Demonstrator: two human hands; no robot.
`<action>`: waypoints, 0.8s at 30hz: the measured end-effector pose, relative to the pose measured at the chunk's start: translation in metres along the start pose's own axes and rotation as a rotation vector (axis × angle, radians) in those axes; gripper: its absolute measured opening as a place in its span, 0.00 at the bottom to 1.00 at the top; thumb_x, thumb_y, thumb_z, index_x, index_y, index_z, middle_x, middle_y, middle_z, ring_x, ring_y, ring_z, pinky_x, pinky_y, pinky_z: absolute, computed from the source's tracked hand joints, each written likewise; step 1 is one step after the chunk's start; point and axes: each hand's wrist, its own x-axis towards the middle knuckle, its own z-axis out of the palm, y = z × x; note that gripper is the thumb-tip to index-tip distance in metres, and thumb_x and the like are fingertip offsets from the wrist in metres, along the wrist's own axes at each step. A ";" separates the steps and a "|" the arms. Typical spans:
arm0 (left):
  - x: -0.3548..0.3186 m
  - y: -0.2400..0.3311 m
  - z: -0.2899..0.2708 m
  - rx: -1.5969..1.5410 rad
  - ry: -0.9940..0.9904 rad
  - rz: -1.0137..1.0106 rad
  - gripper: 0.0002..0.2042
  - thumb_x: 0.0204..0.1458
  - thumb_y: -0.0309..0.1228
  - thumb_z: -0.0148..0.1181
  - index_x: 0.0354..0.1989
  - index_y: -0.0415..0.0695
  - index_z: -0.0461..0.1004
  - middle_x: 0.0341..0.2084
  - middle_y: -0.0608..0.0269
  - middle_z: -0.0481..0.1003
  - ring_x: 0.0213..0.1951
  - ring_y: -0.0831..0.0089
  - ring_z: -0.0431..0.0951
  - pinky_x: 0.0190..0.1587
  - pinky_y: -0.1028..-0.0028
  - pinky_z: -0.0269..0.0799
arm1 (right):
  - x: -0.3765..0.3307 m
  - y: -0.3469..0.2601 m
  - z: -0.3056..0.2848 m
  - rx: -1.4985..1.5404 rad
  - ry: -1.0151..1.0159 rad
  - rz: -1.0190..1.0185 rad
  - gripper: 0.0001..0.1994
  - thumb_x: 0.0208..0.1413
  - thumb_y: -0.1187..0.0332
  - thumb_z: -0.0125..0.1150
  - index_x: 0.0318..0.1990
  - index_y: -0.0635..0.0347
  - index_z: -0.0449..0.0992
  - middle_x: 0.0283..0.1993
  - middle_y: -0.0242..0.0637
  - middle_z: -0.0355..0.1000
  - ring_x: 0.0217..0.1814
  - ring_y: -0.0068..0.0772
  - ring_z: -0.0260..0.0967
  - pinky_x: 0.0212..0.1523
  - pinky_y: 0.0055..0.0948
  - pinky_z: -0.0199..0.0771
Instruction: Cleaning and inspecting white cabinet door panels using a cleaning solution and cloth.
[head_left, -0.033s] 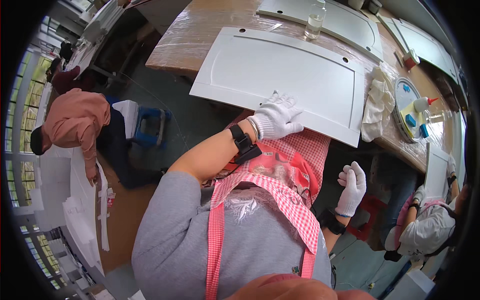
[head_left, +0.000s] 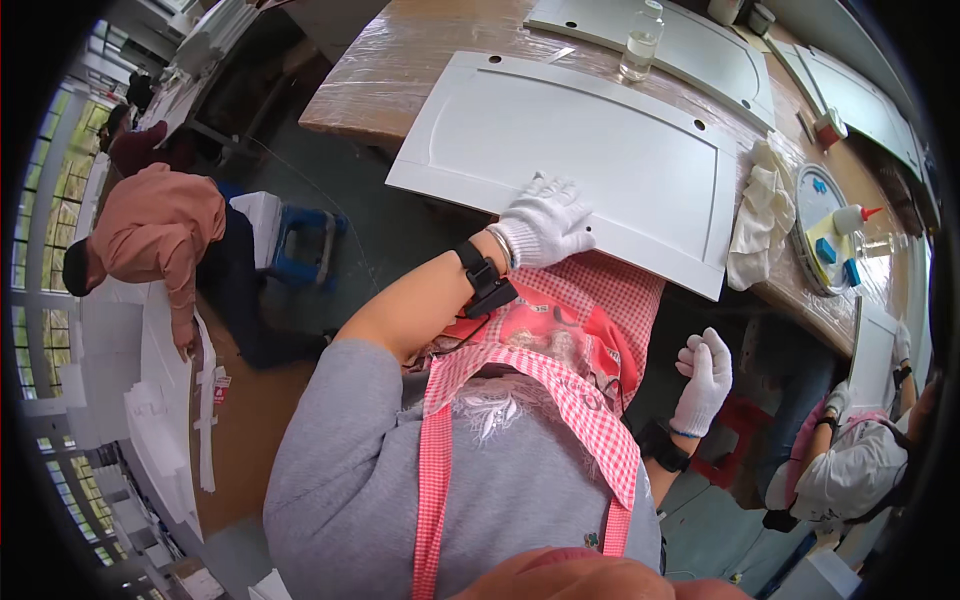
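Note:
A white cabinet door panel [head_left: 590,160], with a recessed centre and dark round holes near its far edge, lies on the film-covered table, its near edge jutting out toward me. My left hand [head_left: 547,222], in a white knit glove, rests on its near border with fingers stretched out, palm down, holding nothing. My right hand [head_left: 704,378], gloved too, is raised off to the right of my apron [head_left: 600,290], apart from the panel. Its fingers are curled inward; whatever they may hold is hidden.
A clear bottle [head_left: 640,42] stands by another white panel [head_left: 690,55] behind. On the right are a crumpled cloth [head_left: 757,215] and a round lid [head_left: 808,262] carrying a red-tipped glue bottle [head_left: 850,218] and blue blocks. Co-workers handle panels at left [head_left: 165,225] and right [head_left: 860,455].
The view has shifted slightly, so the table and panel sit a little further right. My left hand has slid slightly leftward along the panel's near border; my right hand stays put.

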 end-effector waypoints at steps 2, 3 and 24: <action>-0.020 -0.065 0.024 0.124 0.124 -0.184 0.31 0.63 0.55 0.48 0.67 0.46 0.67 0.71 0.46 0.59 0.72 0.49 0.57 0.74 0.50 0.42 | 0.005 0.007 0.003 -0.004 -0.042 0.009 0.16 0.66 0.71 0.56 0.58 0.66 0.74 0.45 0.39 0.79 0.38 0.22 0.76 0.37 0.20 0.77; -0.034 -0.092 0.027 0.198 0.194 -0.268 0.32 0.63 0.57 0.47 0.67 0.48 0.67 0.70 0.47 0.60 0.72 0.51 0.56 0.74 0.49 0.41 | 0.010 0.010 0.003 -0.006 -0.036 0.022 0.16 0.66 0.70 0.56 0.58 0.66 0.74 0.44 0.38 0.79 0.37 0.22 0.76 0.36 0.20 0.77; -0.097 -0.204 -0.012 -0.952 0.619 -0.792 0.23 0.63 0.36 0.58 0.62 0.35 0.70 0.58 0.51 0.76 0.58 0.64 0.75 0.61 0.68 0.70 | 0.114 -0.150 0.183 -0.414 -0.412 -0.275 0.15 0.65 0.71 0.57 0.56 0.68 0.76 0.45 0.36 0.79 0.41 0.21 0.75 0.44 0.21 0.76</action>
